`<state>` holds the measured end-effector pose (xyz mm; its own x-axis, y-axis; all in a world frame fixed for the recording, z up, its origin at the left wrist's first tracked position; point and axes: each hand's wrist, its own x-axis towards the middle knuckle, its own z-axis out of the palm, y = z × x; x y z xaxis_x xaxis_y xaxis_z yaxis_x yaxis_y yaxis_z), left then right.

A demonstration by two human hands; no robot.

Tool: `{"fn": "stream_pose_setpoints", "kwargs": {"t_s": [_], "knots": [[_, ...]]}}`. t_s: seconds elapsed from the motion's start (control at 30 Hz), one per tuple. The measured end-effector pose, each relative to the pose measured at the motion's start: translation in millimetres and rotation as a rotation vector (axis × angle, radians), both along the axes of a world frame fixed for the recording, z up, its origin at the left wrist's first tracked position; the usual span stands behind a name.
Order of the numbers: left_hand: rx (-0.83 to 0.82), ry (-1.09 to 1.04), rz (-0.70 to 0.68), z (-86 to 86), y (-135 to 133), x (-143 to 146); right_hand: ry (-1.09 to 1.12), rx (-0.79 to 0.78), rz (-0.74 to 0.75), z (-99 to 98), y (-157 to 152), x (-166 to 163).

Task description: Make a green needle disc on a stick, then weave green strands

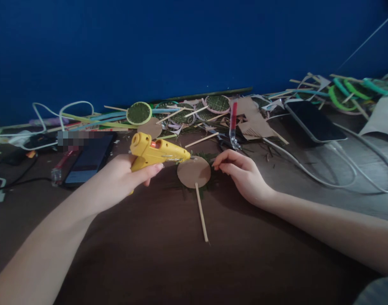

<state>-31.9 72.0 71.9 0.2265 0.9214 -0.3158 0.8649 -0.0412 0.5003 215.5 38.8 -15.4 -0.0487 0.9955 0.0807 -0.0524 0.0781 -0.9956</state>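
My left hand [128, 173] is wrapped round a yellow hot glue gun [158, 151], whose nozzle points right at the upper edge of a round cardboard disc [194, 173]. The disc lies on the dark table with green leaf-like strips [209, 192] sticking out from beneath it. A thin wooden stick [201, 214] runs from the disc's lower edge toward me. Just right of the disc, my right hand [249, 176] has its thumb and fingers pinched together. Whatever lies between those fingertips is too small to make out.
Woven green discs with coloured rims [139, 113], sticks and cardboard scraps [252, 120] lie along the blue wall. A phone [90, 161] lies at left, and another phone [314, 120] with a white cable [349, 165] is at right. A clear-and-red packet [233, 125] stands behind my right hand.
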Motion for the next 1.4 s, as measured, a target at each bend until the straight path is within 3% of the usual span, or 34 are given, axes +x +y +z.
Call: {"fn": "stream_pose_setpoints", "kwargs": {"t_s": [0.2, 0.73, 0.97, 1.2, 1.4], "knots": [[0.085, -0.008, -0.024, 4.3, 3, -4, 0.002, 0.009, 0.003, -1.1, -1, 2], [0.054, 0.179, 0.071, 14.2, 5, -15, -0.009, 0.004, -0.002, -3.0, 0, 5], [0.083, -0.015, -0.006, 8.9, -1, 1, 0.030, 0.001, 0.009, -1.9, -1, 2], [0.030, -0.043, -0.023, 1.6, -5, 8, 0.025, -0.006, 0.000, 0.7, 0, -2], [0.082, -0.103, -0.020, -5.2, -6, 9, 0.038, -0.009, 0.000, -0.1, 1, -2]]}}
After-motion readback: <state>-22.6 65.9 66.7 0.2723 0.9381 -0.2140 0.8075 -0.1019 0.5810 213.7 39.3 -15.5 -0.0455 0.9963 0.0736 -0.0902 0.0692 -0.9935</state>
